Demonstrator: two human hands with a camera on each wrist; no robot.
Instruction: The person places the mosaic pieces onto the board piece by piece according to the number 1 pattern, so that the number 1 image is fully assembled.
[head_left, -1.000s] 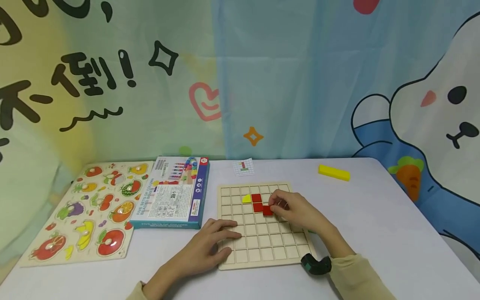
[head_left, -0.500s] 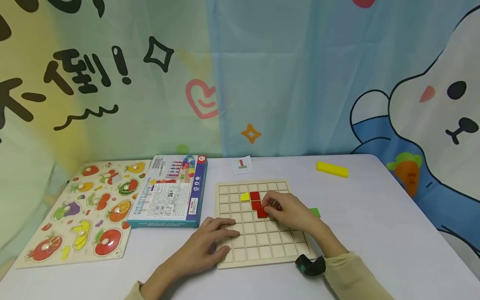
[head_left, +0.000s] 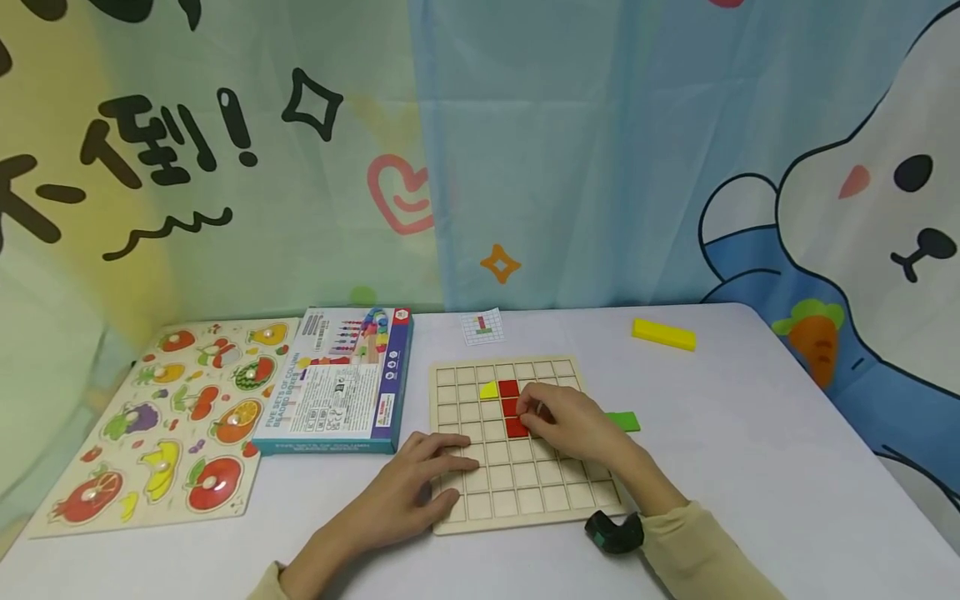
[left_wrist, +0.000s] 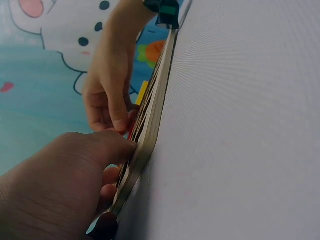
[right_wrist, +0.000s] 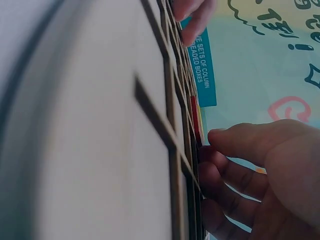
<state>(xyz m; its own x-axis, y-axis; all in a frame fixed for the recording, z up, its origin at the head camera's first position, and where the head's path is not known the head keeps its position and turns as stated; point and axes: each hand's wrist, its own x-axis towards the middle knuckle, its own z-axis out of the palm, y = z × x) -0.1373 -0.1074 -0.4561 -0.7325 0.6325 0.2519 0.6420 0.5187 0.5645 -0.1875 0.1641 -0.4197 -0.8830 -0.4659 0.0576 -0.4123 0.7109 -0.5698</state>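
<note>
A wooden grid board (head_left: 517, 500) lies in the middle of the table. Set in its upper squares are two red square tiles (head_left: 508, 388), one below the other, with a yellow piece (head_left: 489, 390) to their left. My right hand (head_left: 566, 421) pinches a third red tile (head_left: 516, 427) at its right edge, in line below the other two. The red edge also shows by the thumb in the right wrist view. My left hand (head_left: 408, 483) rests on the board's left edge, its fingers loosely stretched over the squares.
Behind the board lies a small printed grid card (head_left: 482, 327). A green piece (head_left: 624, 422) is partly hidden behind the right wrist; a yellow bar (head_left: 663, 334) lies farther back. At left are a boxed set (head_left: 330, 400) and a fruit puzzle board (head_left: 161, 433).
My right hand has shifted the lowest red tile left, from an offset spot into line under the other two. More of the green piece shows. The left hand stays on the board.
</note>
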